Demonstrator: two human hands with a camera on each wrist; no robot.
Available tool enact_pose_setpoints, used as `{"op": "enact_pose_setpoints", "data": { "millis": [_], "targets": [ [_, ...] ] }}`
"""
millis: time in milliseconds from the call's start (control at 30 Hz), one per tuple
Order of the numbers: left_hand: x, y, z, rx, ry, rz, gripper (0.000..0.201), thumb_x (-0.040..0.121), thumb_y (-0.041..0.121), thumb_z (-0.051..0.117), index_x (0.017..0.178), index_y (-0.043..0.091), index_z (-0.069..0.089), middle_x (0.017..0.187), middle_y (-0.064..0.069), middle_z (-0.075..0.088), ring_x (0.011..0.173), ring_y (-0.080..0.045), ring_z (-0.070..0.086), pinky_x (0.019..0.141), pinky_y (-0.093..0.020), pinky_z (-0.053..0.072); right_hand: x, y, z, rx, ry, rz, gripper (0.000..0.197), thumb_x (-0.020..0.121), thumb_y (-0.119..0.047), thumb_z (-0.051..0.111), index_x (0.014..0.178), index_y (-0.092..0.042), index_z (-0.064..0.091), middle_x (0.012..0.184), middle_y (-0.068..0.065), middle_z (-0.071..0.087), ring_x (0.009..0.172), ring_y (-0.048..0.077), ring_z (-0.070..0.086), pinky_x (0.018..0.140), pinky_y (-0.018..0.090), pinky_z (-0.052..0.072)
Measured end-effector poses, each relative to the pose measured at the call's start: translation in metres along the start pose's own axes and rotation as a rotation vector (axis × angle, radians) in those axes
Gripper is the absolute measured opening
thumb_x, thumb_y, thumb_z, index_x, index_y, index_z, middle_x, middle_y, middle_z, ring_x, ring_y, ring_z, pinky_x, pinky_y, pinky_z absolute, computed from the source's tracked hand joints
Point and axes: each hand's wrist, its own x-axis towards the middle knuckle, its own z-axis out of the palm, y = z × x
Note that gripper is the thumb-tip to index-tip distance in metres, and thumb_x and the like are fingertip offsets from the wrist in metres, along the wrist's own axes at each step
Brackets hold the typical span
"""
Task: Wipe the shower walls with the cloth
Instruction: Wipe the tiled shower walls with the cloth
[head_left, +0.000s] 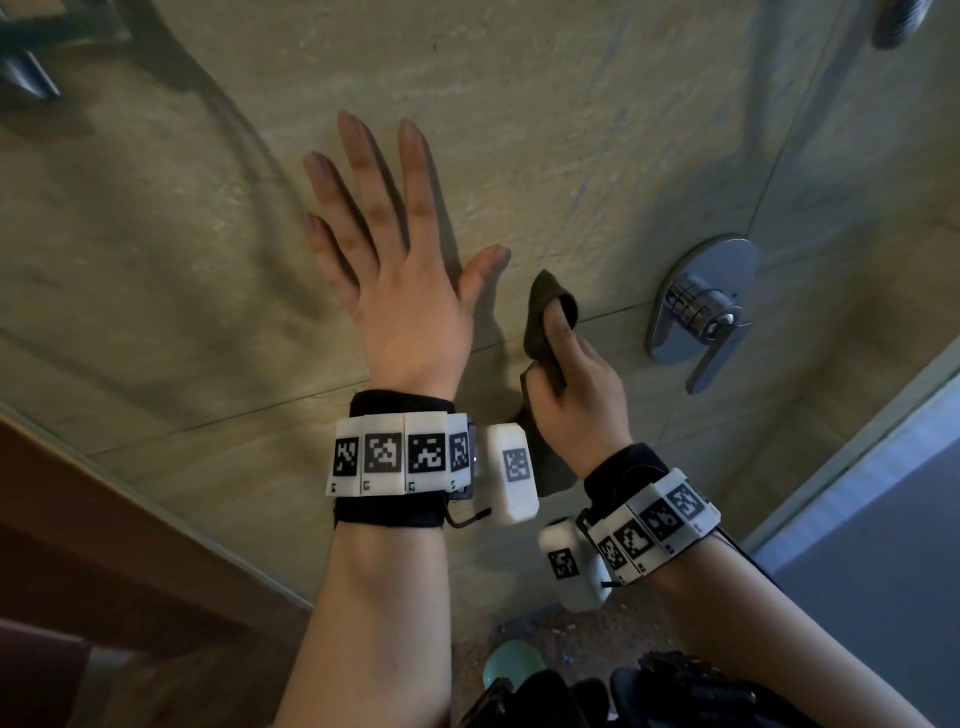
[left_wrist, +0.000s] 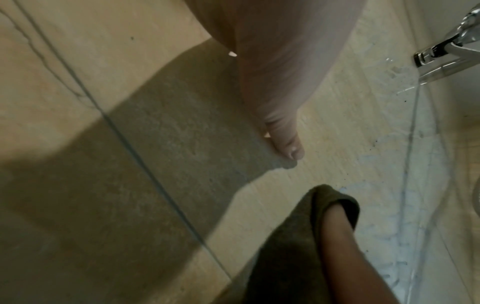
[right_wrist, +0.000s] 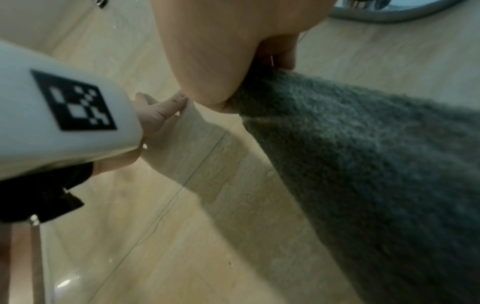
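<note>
My left hand (head_left: 395, 249) lies flat against the beige tiled shower wall (head_left: 571, 130), fingers spread and straight. Its thumb (left_wrist: 288, 142) shows in the left wrist view, touching the tile. Just to its right, my right hand (head_left: 576, 384) grips a dark grey-green cloth (head_left: 543, 322) close to the wall, with one finger tucked under a fold at the top. The cloth (right_wrist: 363, 164) hangs down from the fist in the right wrist view. The cloth (left_wrist: 293, 246) also shows in the left wrist view, draped over a finger.
A chrome shower valve with a lever handle (head_left: 701, 312) is mounted on the wall right of the cloth. A glass panel edge (head_left: 857, 467) runs down the right side. A wooden frame (head_left: 78, 519) stands at the lower left. Dark metal fittings (head_left: 31, 67) hang at the top left.
</note>
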Motion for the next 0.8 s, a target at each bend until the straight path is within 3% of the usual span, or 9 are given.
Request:
{"op": "enact_pose_setpoints", "data": {
  "millis": [100,200,300,467,567,800],
  "targets": [
    [0.000,-0.001,0.000,0.004,0.001,0.008,0.095,0.086,0.073,0.043,0.153,0.010,0.018,0.156,-0.028,0.017,0.143,-0.051,0.012,0.116,-0.053,0.003,0.002,-0.006,-0.002,-0.082,-0.092,0.014,0.066,0.082,-0.024,0.041,0.142,-0.040,0.019,0.118,0.015,0.060,0.087,0.036,0.062,0.067,0.029,0.036],
    [-0.001,-0.002,0.000,0.002,0.005,0.014,0.093,0.088,0.071,0.042,0.153,0.009,0.018,0.156,-0.028,0.017,0.142,-0.051,0.012,0.116,-0.054,0.004,0.003,-0.010,0.000,-0.139,-0.140,0.012,0.066,0.089,-0.026,0.045,0.151,-0.029,0.025,0.128,0.011,0.058,0.095,0.033,0.062,0.069,0.031,0.040],
    [-0.002,-0.002,0.002,-0.001,0.009,0.021,0.088,0.091,0.069,0.041,0.153,0.010,0.018,0.156,-0.028,0.018,0.142,-0.051,0.012,0.116,-0.056,0.006,0.006,-0.011,0.003,-0.193,-0.198,0.033,0.067,0.093,-0.024,0.051,0.152,-0.031,0.019,0.133,0.009,0.055,0.102,0.030,0.060,0.076,0.033,0.044],
    [-0.002,-0.005,0.002,-0.003,0.014,0.030,0.086,0.092,0.068,0.041,0.153,0.010,0.019,0.156,-0.027,0.018,0.143,-0.050,0.012,0.116,-0.056,0.007,0.011,-0.010,-0.002,-0.306,-0.224,0.117,0.066,0.094,-0.029,0.047,0.151,-0.034,0.014,0.108,0.008,0.060,0.092,0.028,0.061,0.075,0.033,0.044],
    [-0.002,-0.004,0.002,-0.009,0.016,0.033,0.086,0.092,0.067,0.042,0.152,0.009,0.020,0.155,-0.028,0.019,0.142,-0.051,0.013,0.116,-0.056,0.008,0.014,-0.008,-0.007,-0.327,-0.198,0.216,0.071,0.091,-0.025,0.048,0.150,-0.032,0.007,0.090,0.003,0.051,0.085,0.029,0.060,0.072,0.035,0.046],
    [-0.002,-0.003,0.002,-0.012,0.009,0.029,0.087,0.092,0.067,0.043,0.152,0.008,0.020,0.155,-0.029,0.018,0.142,-0.051,0.012,0.116,-0.056,0.005,0.012,-0.016,0.000,-0.229,-0.205,0.200,0.080,0.092,-0.023,0.048,0.153,-0.027,-0.003,0.091,0.007,0.060,0.082,0.027,0.059,0.066,0.031,0.039]
  ]
}}
